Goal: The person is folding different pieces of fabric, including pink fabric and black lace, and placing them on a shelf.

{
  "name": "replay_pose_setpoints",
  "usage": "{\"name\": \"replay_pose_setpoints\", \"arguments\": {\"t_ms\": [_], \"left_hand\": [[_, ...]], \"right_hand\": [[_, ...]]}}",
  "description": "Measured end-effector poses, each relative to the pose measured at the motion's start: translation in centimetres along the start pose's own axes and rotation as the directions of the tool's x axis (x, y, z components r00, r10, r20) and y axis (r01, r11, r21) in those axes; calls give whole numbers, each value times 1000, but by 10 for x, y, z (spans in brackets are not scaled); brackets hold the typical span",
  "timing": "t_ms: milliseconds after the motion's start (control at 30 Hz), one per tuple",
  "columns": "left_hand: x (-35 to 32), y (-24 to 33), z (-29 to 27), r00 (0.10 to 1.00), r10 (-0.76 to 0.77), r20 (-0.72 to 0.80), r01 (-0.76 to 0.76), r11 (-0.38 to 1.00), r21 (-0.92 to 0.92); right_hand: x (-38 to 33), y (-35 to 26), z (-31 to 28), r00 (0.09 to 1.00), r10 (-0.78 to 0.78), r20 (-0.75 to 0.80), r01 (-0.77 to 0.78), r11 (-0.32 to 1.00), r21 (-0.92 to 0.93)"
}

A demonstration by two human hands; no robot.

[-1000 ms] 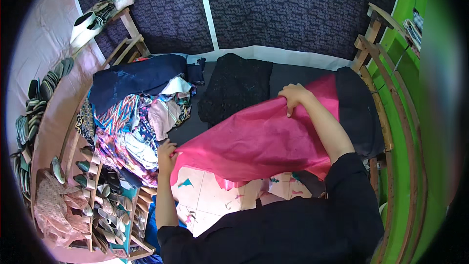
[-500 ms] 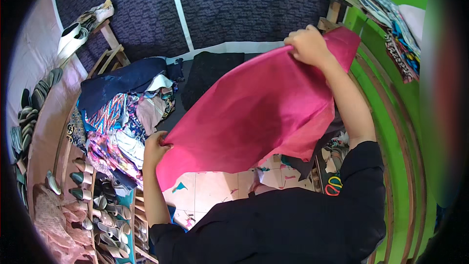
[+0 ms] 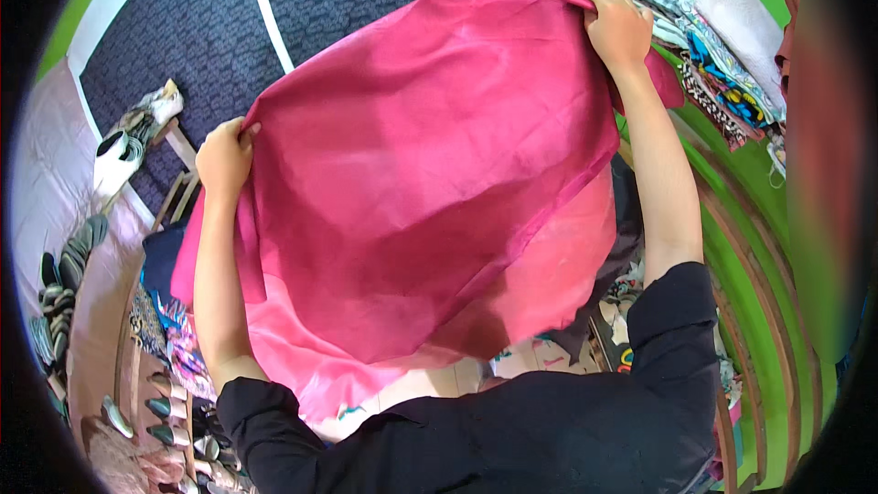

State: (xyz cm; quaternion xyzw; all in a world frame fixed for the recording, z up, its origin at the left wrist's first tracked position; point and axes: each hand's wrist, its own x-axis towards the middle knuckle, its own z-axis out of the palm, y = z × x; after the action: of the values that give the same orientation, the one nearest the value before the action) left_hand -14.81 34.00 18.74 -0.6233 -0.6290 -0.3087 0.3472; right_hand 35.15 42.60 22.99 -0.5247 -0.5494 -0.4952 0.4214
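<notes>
A large sheet of crimson-pink fabric (image 3: pixel 430 155) is stretched between my raised hands, its body sagging below them in broad folds. My left hand (image 3: pixel 226 157) pinches its upper edge on the left. At the upper right, my right hand (image 3: pixel 619 29) grips the same edge, and a loose corner hangs out past the wrist. Light passes through the lower part of the cloth, which looks paler pink. The cloth hides most of the work surface behind it. Patterned clothes (image 3: pixel 174 325) show in part beyond my left forearm.
Shoe lasts (image 3: pixel 165 407) fill a rack at the lower left, with more shoe forms (image 3: pixel 64 297) along the left wall. Folded fabrics (image 3: pixel 722 64) are stacked at the upper right, above curved wooden rails (image 3: pixel 750 256). Scraps lie on the tiled floor (image 3: pixel 430 382).
Both hands have risen, the left one most, carrying the fabric up and spreading it wider. It now covers the dark cloth and most of the clothes pile that showed before.
</notes>
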Motion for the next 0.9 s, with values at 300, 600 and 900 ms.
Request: {"name": "replay_pose_setpoints", "arguments": {"t_ms": [300,600,900], "left_hand": [[131,14,145,943,119,-311,-114,993,37],[153,6,286,998,64,-18,-58,972,227],[70,71,365,915,15,402,47,988,-144]], "right_hand": [[36,11,114,1000,-17,-6,17,998,-58],[-3,-29,292,975,-111,192,100,993,69],[-172,-71,397,769,-18,639,-120,978,172]]}}
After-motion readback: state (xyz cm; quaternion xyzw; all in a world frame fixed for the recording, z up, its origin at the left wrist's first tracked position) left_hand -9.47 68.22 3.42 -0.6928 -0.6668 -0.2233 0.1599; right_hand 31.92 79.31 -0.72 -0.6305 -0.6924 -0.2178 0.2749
